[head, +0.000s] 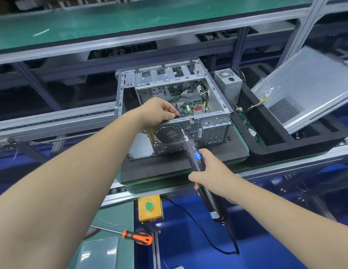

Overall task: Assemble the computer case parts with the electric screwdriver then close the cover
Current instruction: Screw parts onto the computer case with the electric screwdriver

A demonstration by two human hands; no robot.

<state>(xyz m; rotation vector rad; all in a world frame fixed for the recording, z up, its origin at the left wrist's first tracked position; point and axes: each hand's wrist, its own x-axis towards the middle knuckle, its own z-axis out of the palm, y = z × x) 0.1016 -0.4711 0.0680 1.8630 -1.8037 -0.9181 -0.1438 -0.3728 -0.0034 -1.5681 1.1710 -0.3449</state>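
Computer case [188,121] sits open on the foam-padded surface [169,166], left hand [157,111] fingers gripping its rear rim, right hand [210,171] wrapped around the electric screwdriver [194,152], bit at a fan screw, so next it probably needs steady pressure.

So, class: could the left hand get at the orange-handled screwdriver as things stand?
Probably yes. The left hand rests on the computer case; the orange-handled screwdriver lies uncovered on the near bench.
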